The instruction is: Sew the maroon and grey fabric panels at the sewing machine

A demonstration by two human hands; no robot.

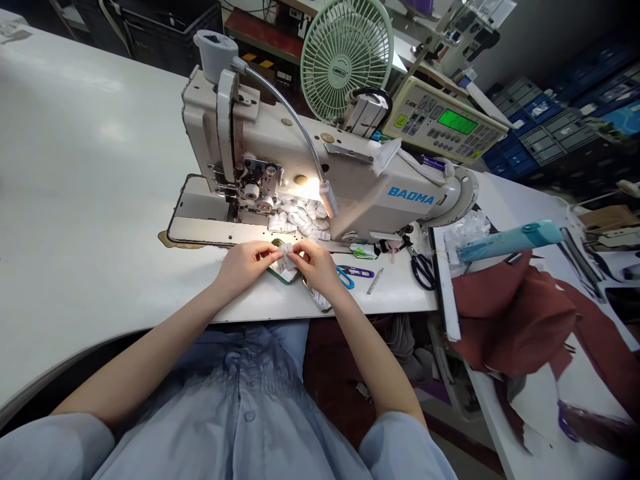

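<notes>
My left hand (249,261) and my right hand (313,261) meet in front of the sewing machine (320,167), both pinching a small white fabric label (285,251) between their fingertips. The label hangs just above the white table (100,200), near its front edge. Under my hands lies a small green-rimmed tray (280,272), partly hidden. Behind them, a heap of similar white labels (303,217) lies on the machine bed under the lit gooseneck lamp (327,197).
Blue thread snips (350,273), tweezers (375,281) and black scissors (423,267) lie right of my hands. A green fan (347,57) and a control panel (443,123) stand behind the machine. Dark red fabric (515,313) drapes over the side table at right.
</notes>
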